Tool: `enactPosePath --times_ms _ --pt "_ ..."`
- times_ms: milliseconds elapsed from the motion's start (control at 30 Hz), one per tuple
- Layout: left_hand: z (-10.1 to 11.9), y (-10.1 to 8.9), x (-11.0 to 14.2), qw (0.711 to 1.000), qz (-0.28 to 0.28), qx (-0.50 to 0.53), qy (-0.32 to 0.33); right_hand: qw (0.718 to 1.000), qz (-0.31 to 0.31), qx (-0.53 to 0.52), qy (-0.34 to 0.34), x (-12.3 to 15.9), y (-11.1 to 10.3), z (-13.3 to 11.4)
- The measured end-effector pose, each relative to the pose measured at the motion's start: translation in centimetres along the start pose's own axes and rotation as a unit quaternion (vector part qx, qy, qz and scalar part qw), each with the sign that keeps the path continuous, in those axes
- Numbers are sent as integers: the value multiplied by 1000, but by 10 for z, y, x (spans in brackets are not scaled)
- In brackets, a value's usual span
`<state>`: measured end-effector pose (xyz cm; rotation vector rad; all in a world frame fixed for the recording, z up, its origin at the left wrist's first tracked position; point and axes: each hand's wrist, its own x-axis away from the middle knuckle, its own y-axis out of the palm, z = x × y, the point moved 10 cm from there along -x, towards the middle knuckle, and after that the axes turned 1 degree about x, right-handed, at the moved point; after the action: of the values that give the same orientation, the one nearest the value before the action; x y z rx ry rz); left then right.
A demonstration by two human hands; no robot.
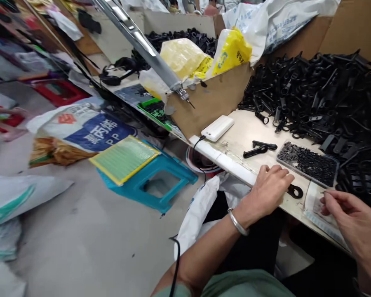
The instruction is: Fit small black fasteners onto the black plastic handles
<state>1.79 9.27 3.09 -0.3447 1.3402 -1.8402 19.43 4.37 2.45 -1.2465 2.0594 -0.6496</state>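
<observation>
My left hand is closed over a black plastic part at the bench edge; only its ring-shaped end sticks out past the fingers. Off to the right, my right hand pinches a tiny piece between thumb and forefinger, too small to name. Just beyond both hands sits a shallow clear tray full of small dark pieces. Two loose black parts lie on the bench past my left hand. Under my right fingers is a pale flat packet or sheet.
A big heap of black plastic parts covers the bench's far right. A white power bank with a cable stands by a cardboard divider. An electric screwdriver hangs above. On the floor are a blue stool and several sacks.
</observation>
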Motion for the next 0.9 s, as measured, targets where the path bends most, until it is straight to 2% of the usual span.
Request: enactPosePath --times_ms 67,167,267,400,667,900 --pt "-10 6 -3 998 -41 -39 -7 1000 12 -9 12 1 -5 1" --pt "-15 15 -10 997 -68 -20 -10 1000 14 -22 15 3 -8 -3" --pt "-14 21 -14 998 -65 17 -21 1000 -1 -13 0 3 -6 -3" --pt "-2 26 -13 996 -61 65 -22 999 -33 20 -34 6 -2 -2" --pt "5 35 -9 997 -36 67 -14 987 -63 96 -111 9 11 -15" --pt "4 36 -9 996 -64 58 -18 981 -81 112 -134 9 22 -18"
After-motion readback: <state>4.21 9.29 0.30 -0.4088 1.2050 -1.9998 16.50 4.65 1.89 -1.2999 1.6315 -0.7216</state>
